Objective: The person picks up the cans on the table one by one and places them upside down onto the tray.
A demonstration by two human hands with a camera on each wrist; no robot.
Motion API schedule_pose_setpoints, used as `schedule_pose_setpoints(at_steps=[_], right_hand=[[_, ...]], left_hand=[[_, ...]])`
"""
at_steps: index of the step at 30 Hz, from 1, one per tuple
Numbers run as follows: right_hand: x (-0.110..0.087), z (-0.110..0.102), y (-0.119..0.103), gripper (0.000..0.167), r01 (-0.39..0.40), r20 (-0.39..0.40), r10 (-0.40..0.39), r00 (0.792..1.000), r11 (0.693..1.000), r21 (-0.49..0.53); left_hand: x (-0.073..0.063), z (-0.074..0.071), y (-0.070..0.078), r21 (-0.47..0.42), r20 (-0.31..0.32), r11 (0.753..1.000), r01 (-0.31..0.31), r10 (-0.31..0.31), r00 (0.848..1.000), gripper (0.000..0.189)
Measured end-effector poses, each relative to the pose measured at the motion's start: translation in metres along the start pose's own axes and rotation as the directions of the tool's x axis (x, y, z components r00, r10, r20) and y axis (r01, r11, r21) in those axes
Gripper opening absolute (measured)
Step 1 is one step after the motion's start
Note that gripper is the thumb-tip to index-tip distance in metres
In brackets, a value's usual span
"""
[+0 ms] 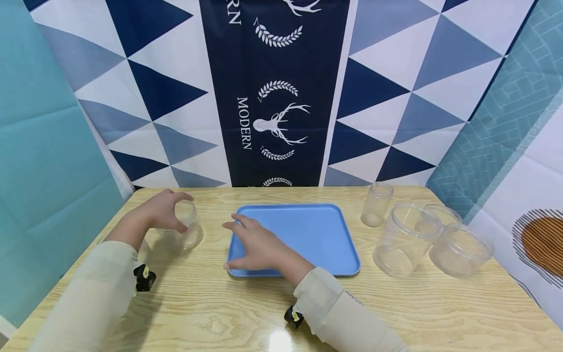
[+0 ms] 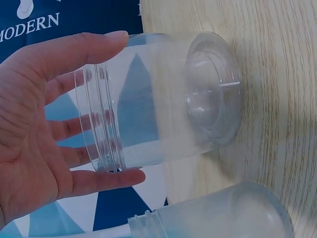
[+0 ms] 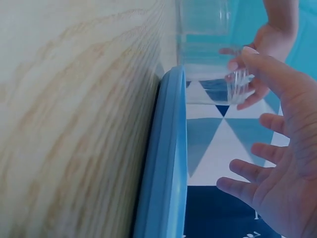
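A clear plastic jar point(image 2: 153, 99) with a ridged neck stands upright on the wooden table, left of the tray. My left hand point(image 1: 160, 212) holds it round the neck from above, thumb on one side and fingers on the other. Close beside it is a second clear jar point(image 2: 223, 213), mostly hidden by my hand and sleeve in the head view. My right hand point(image 1: 261, 244) hovers over the left part of a blue tray point(image 1: 299, 234), fingers spread and holding nothing. The palm and loosely bent fingers show in the right wrist view.
On the table's right side stand several clear containers: a slim tall jar point(image 1: 377, 204), a wide tall jar point(image 1: 405, 239), a low wide jar point(image 1: 461, 250) and another behind them. Patterned cloth point(image 1: 277, 98) hangs along the table's back edge. Small black cameras sit at both wrists.
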State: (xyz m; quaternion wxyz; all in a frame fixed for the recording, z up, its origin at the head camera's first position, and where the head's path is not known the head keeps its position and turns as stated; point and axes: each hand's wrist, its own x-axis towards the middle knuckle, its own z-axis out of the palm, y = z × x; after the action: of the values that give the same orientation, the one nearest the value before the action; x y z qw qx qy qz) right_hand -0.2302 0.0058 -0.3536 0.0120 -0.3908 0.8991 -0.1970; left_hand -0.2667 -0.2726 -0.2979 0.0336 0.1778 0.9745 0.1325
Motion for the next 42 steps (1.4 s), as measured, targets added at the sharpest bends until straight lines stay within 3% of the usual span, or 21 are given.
schedule_pose_setpoints(at_steps=[13, 22, 35, 42], right_hand=[[-0.003, 0.004, 0.005, 0.085, -0.045, -0.055, 0.05, 0.997, 0.994, 0.102], [-0.006, 0.007, 0.009, 0.085, -0.11, -0.088, 0.128, 0.988, 0.977, 0.182], [-0.012, 0.007, 0.01, 0.085, -0.167, -0.048, 0.208, 0.977, 0.885, 0.435], [-0.015, 0.01, 0.013, 0.081, -0.151, -0.077, 0.227, 0.971, 0.828, 0.54]], left_hand=[[-0.001, -0.004, 0.017, 0.036, -0.022, 0.999, -0.036, 0.037, 0.999, 0.081], [-0.006, -0.007, 0.034, 0.058, -0.052, 0.993, -0.098, 0.101, 0.993, 0.079], [-0.014, -0.009, 0.049, 0.033, -0.095, 0.985, -0.168, 0.171, 0.981, 0.077], [-0.018, -0.007, 0.058, 0.008, -0.132, 0.979, -0.202, 0.201, 0.971, 0.077]])
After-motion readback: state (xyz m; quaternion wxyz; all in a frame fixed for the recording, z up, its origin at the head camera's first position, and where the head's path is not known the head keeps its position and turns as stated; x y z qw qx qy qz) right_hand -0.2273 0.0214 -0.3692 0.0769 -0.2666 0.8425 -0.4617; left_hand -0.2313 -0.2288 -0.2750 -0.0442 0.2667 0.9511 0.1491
